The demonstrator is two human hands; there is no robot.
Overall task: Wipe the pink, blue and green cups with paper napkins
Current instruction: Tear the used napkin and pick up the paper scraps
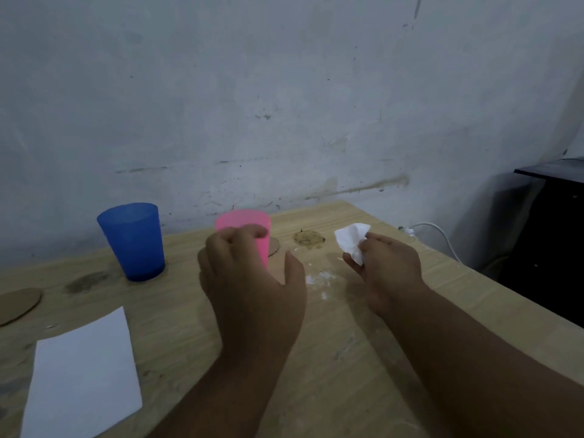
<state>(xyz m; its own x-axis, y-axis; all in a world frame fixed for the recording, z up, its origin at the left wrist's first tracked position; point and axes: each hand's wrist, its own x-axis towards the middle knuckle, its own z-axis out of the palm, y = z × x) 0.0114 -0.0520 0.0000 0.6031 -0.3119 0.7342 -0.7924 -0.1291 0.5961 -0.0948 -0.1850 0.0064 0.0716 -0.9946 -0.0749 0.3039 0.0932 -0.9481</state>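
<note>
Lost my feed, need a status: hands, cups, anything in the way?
Left hand curled at pink cup, grip unclear. Right hand pinching crumpled napkin. Blue cup upright, untouched; green cup not in view. Nothing between napkin and pink cup.

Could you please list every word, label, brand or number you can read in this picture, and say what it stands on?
None: no text can be read anywhere. The blue cup, pink cup, white sheet and napkin all look plain.
</note>
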